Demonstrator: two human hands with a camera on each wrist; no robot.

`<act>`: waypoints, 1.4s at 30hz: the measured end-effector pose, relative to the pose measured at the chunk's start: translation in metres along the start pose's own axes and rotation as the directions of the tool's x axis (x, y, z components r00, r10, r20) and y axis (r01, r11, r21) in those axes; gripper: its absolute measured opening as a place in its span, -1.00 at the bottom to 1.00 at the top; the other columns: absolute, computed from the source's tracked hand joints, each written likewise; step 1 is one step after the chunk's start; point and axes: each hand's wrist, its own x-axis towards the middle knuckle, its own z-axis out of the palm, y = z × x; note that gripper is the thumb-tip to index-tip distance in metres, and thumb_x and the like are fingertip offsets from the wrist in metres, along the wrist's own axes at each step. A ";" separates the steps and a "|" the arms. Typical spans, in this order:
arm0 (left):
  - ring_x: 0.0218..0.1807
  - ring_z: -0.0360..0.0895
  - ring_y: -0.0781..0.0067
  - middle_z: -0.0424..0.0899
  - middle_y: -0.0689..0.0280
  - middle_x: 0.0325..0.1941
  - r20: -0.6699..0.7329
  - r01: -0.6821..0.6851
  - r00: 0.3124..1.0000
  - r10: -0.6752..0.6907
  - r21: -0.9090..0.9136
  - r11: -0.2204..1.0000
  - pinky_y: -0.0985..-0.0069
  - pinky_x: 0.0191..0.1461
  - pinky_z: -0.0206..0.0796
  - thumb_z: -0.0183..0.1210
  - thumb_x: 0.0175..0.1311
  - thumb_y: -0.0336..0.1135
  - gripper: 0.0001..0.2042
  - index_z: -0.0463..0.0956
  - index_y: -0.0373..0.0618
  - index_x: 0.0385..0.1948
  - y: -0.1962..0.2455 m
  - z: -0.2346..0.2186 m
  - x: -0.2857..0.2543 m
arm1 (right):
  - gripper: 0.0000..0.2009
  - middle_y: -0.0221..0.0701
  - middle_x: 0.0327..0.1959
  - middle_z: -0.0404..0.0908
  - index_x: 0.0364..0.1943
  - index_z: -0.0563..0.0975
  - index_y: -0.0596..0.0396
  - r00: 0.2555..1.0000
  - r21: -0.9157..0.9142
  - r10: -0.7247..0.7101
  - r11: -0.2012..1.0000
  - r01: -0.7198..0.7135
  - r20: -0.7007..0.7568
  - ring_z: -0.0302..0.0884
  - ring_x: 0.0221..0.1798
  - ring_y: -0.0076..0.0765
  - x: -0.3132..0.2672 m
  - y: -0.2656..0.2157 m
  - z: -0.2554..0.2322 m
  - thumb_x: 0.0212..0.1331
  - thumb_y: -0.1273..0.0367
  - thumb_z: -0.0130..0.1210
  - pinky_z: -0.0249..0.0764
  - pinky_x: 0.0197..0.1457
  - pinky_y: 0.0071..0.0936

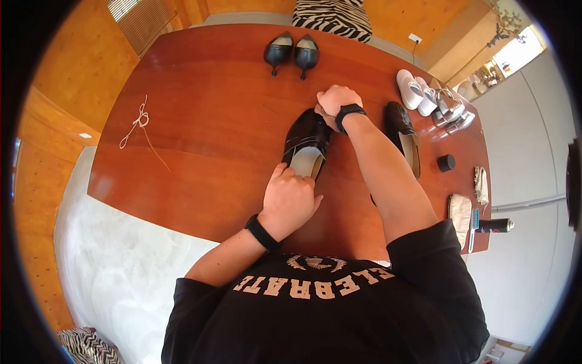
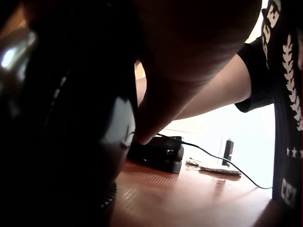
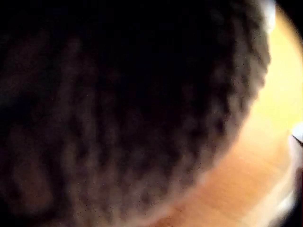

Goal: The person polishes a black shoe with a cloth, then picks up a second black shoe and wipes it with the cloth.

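A black leather loafer (image 1: 301,134) with a pale insole stands on the table, toe pointing away from me. My left hand (image 1: 290,199) grips it at the heel, fingers over the back rim. In the left wrist view the loafer's glossy side (image 2: 120,123) looms close. My right hand (image 1: 341,102) is at the toe, fingers curled over a soft cloth. Close up in the right wrist view, that fuzzy, ridged cloth (image 3: 189,127) looks dark and blurred and hides the fingers. The matching loafer (image 1: 400,130) lies to the right, partly behind my right forearm.
Black heels (image 1: 306,56) stand at the back of the table (image 1: 212,121). White sneakers (image 1: 410,90) and silver shoes (image 1: 448,108) are back right. A black jar (image 1: 446,162), beige cloth (image 1: 460,213), brush (image 1: 473,227) and spray can (image 1: 494,225) lie right. A thin cord (image 1: 143,118) lies left.
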 end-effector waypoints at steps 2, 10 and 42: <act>-0.29 0.61 0.17 0.66 0.17 -0.57 -0.008 0.019 1.000 -0.019 -0.013 1.000 0.25 0.23 0.34 0.43 0.04 -0.05 -0.68 0.64 -0.13 -0.55 0.003 -0.001 -0.002 | -0.54 -0.05 -0.13 0.75 -0.26 0.72 0.16 0.999 0.024 0.016 1.000 -0.015 -0.039 0.71 0.00 0.07 -0.005 0.009 0.002 0.27 0.05 -0.04 0.59 0.12 -0.10; -0.36 0.57 0.03 0.59 0.08 -0.60 -0.051 0.187 0.981 -0.189 -0.043 0.981 0.15 -0.01 0.39 0.41 0.09 -0.06 -0.64 0.57 -0.18 -0.61 -0.003 -0.016 -0.014 | -0.59 0.02 -0.21 0.73 -0.27 0.66 0.17 0.997 0.055 -0.056 0.997 0.059 -0.045 0.71 -0.12 0.14 -0.091 0.037 0.015 0.23 0.09 0.00 0.62 0.03 0.00; -0.16 0.50 0.10 0.61 0.17 -0.43 -0.039 0.089 0.995 -0.092 -0.071 0.993 0.14 0.14 0.25 0.42 0.07 -0.23 -0.73 0.52 -0.18 -0.49 -0.017 -0.025 -0.052 | -0.85 -0.17 -0.28 0.57 -0.22 0.60 0.22 0.852 0.610 0.330 0.792 -0.016 -0.406 0.55 -0.20 -0.01 -0.318 0.121 0.003 0.24 0.41 0.24 0.47 -0.09 -0.26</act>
